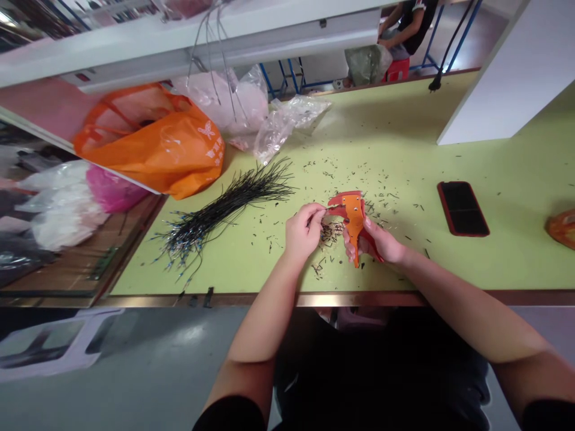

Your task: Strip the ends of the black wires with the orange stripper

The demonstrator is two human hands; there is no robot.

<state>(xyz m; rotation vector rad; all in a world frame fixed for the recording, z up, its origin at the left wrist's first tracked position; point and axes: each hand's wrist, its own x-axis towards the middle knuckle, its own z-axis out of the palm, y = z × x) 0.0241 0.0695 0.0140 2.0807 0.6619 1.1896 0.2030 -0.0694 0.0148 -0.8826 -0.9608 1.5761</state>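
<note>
My right hand (380, 242) is wrapped round the handles of an orange and red wire stripper (353, 215), whose jaws point left. Close against those jaws, my left hand (306, 230) is closed in a pinch. What its fingertips hold is too small to make out. Under and around the tool lie many short dark offcuts (331, 234), scattered over the green tabletop. To the left of my left hand rests a long bundle of black wires (229, 203), with small bluish and silvery ends at its lower left.
An orange bag (166, 149) and clear plastic bags (287, 123) sit at the back left. On the right lie a dark phone with a red edge (463, 208) and an orange object (562, 228). A white panel (503, 78) rises at the back right. Another person (406, 30) sits beyond the table.
</note>
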